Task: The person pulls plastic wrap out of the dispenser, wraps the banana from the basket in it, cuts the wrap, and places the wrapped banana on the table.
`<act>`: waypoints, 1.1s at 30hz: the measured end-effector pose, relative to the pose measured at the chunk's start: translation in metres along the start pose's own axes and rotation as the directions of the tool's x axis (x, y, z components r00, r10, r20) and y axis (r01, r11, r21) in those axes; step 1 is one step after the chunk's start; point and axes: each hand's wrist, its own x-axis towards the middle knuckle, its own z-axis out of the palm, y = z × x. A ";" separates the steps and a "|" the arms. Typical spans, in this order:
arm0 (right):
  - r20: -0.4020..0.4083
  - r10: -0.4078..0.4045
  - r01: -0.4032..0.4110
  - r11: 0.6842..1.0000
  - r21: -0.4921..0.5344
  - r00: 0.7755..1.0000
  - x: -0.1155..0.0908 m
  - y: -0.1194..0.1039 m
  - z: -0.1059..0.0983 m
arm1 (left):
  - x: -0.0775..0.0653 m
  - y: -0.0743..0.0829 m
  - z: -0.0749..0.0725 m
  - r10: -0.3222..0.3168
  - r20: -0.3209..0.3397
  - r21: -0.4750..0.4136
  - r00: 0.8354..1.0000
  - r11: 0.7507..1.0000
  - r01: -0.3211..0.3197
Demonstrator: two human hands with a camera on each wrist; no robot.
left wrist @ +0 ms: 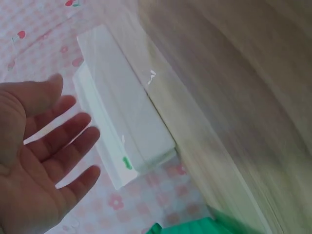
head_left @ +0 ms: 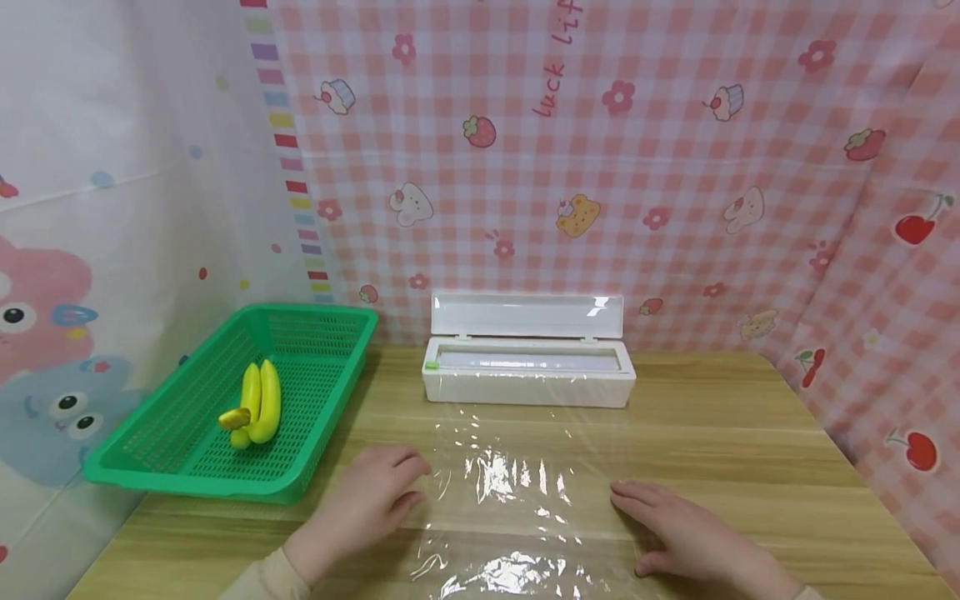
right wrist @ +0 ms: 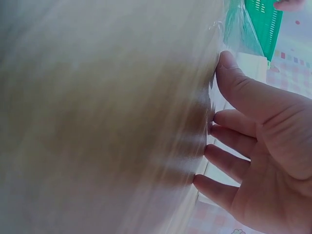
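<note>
A sheet of clear cling film (head_left: 498, 479) runs from the white cling film dispenser (head_left: 528, 390) over the table towards the person. The dispenser's lid stands up at the back, and a small green piece shows at its left end. Beside the film's left edge is my left hand (head_left: 371, 496), its fingers loosely bent; the left wrist view shows nothing in that hand (left wrist: 44, 156). On the other side, the fingertips of my right hand (head_left: 686, 533) lie at the film's right edge. In the right wrist view that hand's fingertips (right wrist: 210, 150) touch the film with fingers spread.
On the left of the wooden table (head_left: 720, 433) stands a green plastic basket (head_left: 217, 483). Toy-like yellow bananas (head_left: 268, 404) lie in it. A pink checked cloth (head_left: 517, 183) hangs behind the dispenser, and a white printed cloth (head_left: 67, 208) hangs at the left.
</note>
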 end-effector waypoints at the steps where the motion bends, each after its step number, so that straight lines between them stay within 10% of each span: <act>1: -0.004 -0.002 0.002 1.000 -0.001 1.000 0.000 0.000 0.000 | 0.000 -0.002 0.000 -0.008 -0.017 0.017 1.000 1.000 0.009; 13: -0.011 -0.015 0.015 1.000 0.001 1.000 0.000 -0.001 -0.001 | 0.001 -0.014 -0.008 -0.116 -0.099 0.103 0.988 0.987 0.126; 33: 0.021 0.006 -0.007 1.000 0.021 1.000 0.001 -0.004 -0.004 | -0.005 -0.049 -0.047 -0.321 -0.050 0.163 0.946 0.931 0.325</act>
